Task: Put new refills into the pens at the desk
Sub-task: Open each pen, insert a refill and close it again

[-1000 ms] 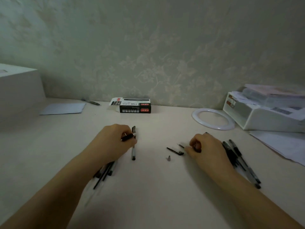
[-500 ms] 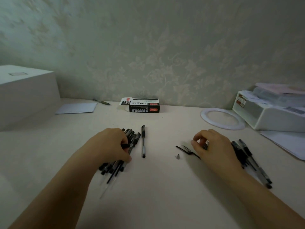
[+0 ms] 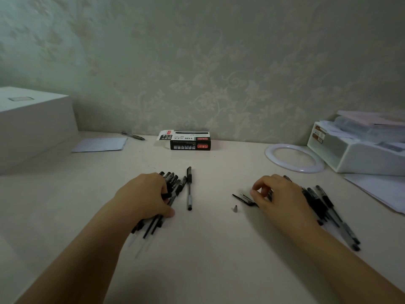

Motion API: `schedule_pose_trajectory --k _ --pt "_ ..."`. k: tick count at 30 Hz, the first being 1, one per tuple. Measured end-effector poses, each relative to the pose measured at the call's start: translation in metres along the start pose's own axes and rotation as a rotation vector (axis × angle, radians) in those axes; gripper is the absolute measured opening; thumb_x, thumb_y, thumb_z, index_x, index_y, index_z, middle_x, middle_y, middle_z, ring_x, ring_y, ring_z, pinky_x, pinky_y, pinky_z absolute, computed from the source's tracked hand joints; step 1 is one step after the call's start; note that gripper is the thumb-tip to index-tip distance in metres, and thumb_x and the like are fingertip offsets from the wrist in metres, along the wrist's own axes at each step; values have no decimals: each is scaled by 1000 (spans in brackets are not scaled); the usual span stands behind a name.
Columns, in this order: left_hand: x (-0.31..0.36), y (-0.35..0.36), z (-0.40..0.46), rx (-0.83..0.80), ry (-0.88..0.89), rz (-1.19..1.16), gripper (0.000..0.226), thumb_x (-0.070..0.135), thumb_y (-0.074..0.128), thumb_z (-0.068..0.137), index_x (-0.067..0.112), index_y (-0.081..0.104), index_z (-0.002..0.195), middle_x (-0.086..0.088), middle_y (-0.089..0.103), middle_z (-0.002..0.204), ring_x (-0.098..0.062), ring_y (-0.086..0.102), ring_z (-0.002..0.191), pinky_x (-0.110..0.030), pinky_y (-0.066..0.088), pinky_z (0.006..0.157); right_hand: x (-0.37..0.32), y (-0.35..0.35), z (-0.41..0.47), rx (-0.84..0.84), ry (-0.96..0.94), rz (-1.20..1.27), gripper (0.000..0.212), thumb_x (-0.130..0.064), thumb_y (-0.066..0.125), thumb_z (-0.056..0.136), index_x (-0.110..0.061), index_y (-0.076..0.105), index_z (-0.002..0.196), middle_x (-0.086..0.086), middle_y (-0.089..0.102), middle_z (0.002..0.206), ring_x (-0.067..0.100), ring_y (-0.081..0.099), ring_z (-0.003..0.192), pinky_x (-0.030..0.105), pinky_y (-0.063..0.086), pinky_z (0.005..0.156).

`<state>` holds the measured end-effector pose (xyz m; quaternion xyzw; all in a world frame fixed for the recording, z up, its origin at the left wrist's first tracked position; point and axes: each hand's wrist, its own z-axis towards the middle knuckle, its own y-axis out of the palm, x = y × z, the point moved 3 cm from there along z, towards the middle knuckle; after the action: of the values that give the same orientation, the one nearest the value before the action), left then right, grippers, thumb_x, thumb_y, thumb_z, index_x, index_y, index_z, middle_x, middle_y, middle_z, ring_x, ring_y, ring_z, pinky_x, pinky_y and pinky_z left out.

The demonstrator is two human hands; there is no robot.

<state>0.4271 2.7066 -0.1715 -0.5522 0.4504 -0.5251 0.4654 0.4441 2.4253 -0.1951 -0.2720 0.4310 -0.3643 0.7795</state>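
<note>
From the head view, your left hand lies over a heap of black pens on the desk, fingers curled round several of them; one single pen lies apart just to their right, pointing toward the wall. Your right hand rests beside a second pile of pens, thumb and forefinger bent close together, though whether they pinch anything you cannot tell; a loose black clip piece and a small cone tip lie just left of it; the pen box sits by the wall.
</note>
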Motion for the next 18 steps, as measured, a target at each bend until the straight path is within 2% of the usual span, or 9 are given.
schedule_pose_trajectory --k 4,7,9,13,18 --pt "1 0 1 20 27 -31 20 39 67 83 19 66 82 0 64 84 -16 60 79 -25 48 68 1 0 0 -3 2 8 5 -25 69 88 -25 67 83 -10 59 78 5 53 74 25 46 65" --pt "2 0 1 34 25 -17 20 38 69 80 19 66 80 -1 64 83 -18 61 78 -27 51 69 2 1 0 -2 6 10 6 -25 69 87 -25 67 82 -11 58 78 3 53 74 21 43 64" --pt "3 2 1 45 24 -19 19 37 69 79 18 66 78 -1 64 79 -18 60 74 -25 48 64 2 1 0 -7 5 14 6 -25 69 87 -25 67 82 -10 58 78 3 53 74 17 40 63" --pt "4 4 2 11 3 -27 18 34 72 74 23 58 70 1 60 76 -16 57 71 -24 44 60 1 2 0 -18 11 19 5 -25 69 87 -23 68 82 -9 58 78 5 53 74 18 39 63" --pt "5 9 5 39 -9 0 26 29 67 75 15 48 64 1 49 63 -15 46 58 -24 36 53 -1 1 0 -26 11 13 4 -24 69 87 -22 70 84 -9 59 79 4 54 74 23 43 67"
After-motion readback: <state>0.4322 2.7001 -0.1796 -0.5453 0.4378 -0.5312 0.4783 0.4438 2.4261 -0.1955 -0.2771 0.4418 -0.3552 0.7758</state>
